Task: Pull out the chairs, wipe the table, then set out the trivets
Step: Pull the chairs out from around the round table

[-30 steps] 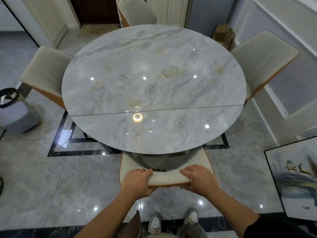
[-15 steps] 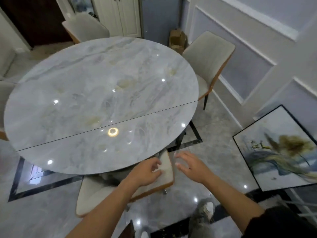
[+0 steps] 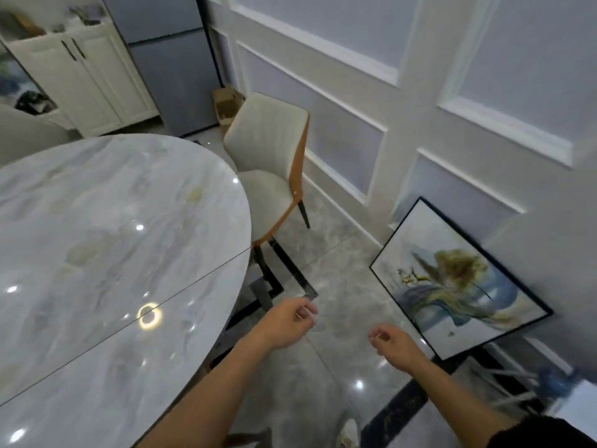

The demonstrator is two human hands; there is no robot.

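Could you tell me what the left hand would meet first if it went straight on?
Probably nothing near: the left hand points over open floor between the chair and the framed picture, so the wall panelling comes first, though depth is unclear.

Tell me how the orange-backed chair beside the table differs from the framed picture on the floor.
The chair stands upright on its legs; the framed picture leans tilted against the wall. The chair is cream with an orange back shell; the picture is blue and gold in a black frame. The table overlaps the chair's seat at its edge; the picture stands apart from the table. Both sit on the grey floor by the panelled wall.
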